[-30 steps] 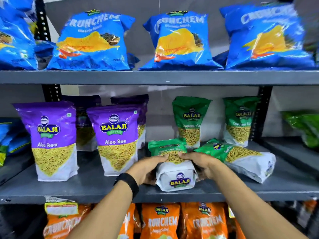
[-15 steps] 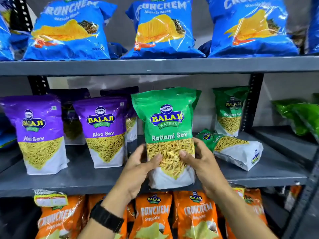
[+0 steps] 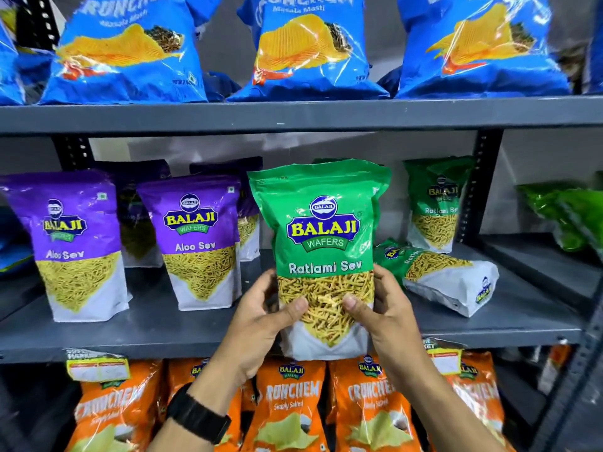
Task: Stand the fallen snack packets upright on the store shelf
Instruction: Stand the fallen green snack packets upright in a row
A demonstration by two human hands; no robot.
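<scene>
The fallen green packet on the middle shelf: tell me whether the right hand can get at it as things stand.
Probably not yet: the right hand is gripping the upright Ratlami Sev packet. The fallen green packet lies uncovered just beside it, so once freed the way looks clear.

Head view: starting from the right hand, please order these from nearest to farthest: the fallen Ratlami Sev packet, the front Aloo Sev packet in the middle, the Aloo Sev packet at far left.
1. Fallen Ratlami Sev packet: lying just right of the right hand.
2. Middle Aloo Sev packet: upright, left of the held packet.
3. Far-left Aloo Sev packet: upright at the shelf's left end.
</scene>
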